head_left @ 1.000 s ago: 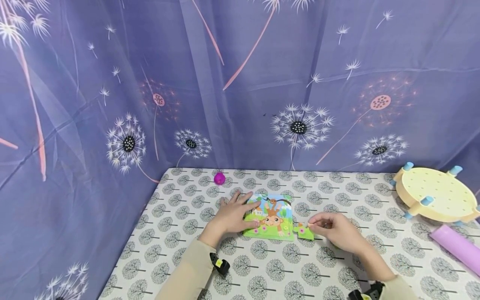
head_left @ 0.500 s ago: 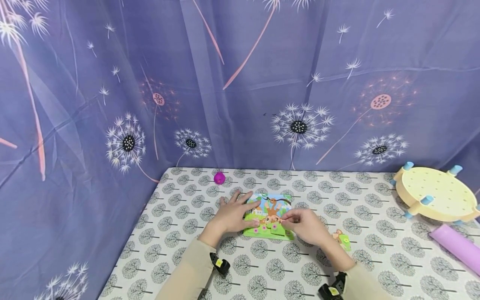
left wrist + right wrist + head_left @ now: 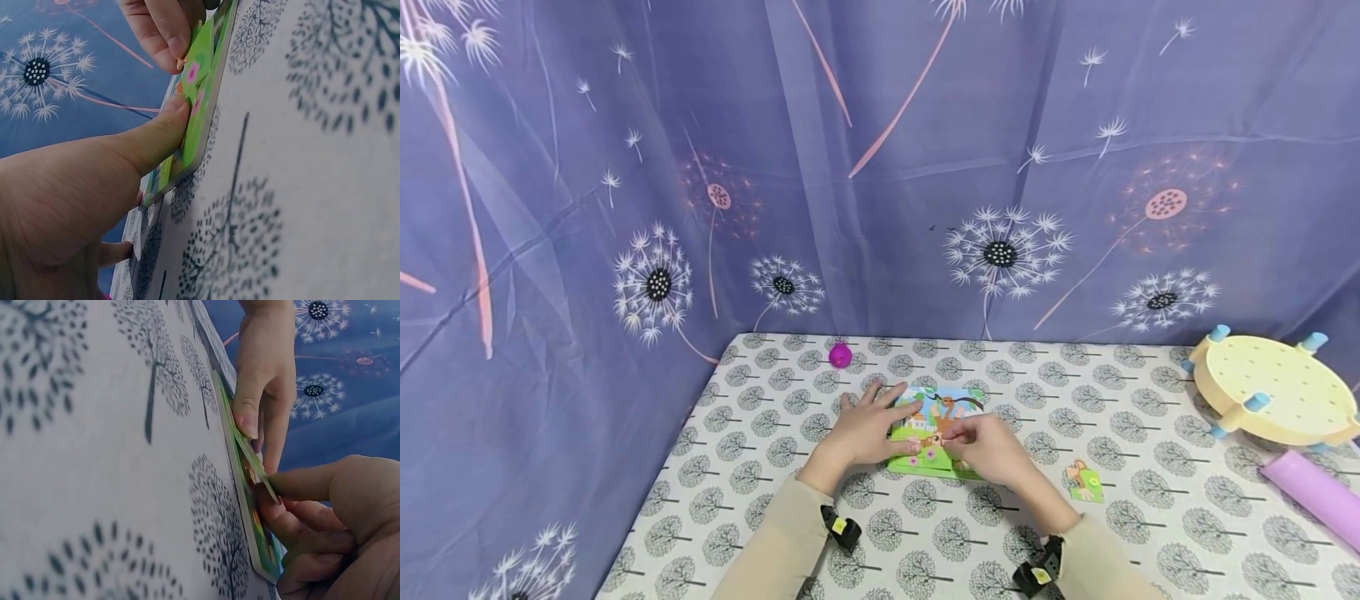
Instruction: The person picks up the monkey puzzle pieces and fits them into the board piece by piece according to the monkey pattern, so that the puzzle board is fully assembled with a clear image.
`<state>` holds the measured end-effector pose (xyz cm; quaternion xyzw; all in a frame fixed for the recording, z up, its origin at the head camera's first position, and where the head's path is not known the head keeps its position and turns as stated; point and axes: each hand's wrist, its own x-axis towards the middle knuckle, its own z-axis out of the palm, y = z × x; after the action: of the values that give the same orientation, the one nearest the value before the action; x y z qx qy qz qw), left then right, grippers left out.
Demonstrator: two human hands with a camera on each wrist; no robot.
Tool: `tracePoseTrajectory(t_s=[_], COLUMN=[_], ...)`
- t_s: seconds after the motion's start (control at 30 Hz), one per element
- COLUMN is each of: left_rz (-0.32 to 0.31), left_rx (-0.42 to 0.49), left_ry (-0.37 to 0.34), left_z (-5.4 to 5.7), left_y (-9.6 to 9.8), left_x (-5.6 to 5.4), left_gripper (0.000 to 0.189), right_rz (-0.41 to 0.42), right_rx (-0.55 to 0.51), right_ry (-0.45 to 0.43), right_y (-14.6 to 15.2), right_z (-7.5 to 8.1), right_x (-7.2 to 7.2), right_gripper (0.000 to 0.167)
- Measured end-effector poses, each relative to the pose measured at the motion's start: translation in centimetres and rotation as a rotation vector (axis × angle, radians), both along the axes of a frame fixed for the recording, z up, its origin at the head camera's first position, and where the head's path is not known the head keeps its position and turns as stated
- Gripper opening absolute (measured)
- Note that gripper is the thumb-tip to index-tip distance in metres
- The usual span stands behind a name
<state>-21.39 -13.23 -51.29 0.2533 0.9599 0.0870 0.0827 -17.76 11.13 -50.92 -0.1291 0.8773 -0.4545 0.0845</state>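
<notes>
A jigsaw puzzle with a monkey picture (image 3: pixel 917 469) lies in its board on the table. My left hand (image 3: pixel 861 433) rests over its left side with fingers spread, the thumb (image 3: pixel 162 128) pressing near the lower edge. Between thumb and fingers, my right hand (image 3: pixel 992 450) pinches a green puzzle piece (image 3: pixel 195 67) with a pink flower. In the right wrist view that piece (image 3: pixel 255 461) is tilted, its pinched end raised above the board. Right of the board lies a loose puzzle piece (image 3: pixel 1084 483) with brown and green on it; the right hand covers the board's lower right part.
A small purple round object (image 3: pixel 840 356) sits near the table's back edge. At the right stand a pale yellow round stand with blue pegs (image 3: pixel 1273 392) and a lilac roll (image 3: pixel 1311 492). A purple dandelion-print curtain (image 3: pixel 880 250) hangs behind the table.
My right hand has carried the green piece leftward from beside the board to over its lower part. The loose piece on the right has come into view. My left hand has stayed put.
</notes>
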Motion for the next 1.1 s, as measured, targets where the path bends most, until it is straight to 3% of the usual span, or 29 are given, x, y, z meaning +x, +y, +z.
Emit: tracePoseTrajectory(t_s=[0.37,0.63,0.8,1.1], left_rz=[0.002,0.018,0.041,0.079], left_rx=[-0.003,-0.008,0.003,-0.003], left_ry=[-0.003,-0.011,-0.005,0.049], left_z=[0.3,0.3,0.4,-0.6], left_y=[0.0,0.0,0.6,1.9], left_x=[0.1,0.2,0.7,1.4], left_gripper=[0.078,0.076,0.079,0.085], right_rz=[-0.050,0.009,0.008,0.023], right_rx=[0.002,0.099,0.113,0.155], right_ry=[-0.082,0.019,0.018,0.047], right_y=[0.5,1.3,1.3,1.3], right_z=[0.2,0.1,0.0,0.3], right_x=[0.3,0.6,0.7,1.0], right_gripper=[0.014,0.007,0.008,0.007])
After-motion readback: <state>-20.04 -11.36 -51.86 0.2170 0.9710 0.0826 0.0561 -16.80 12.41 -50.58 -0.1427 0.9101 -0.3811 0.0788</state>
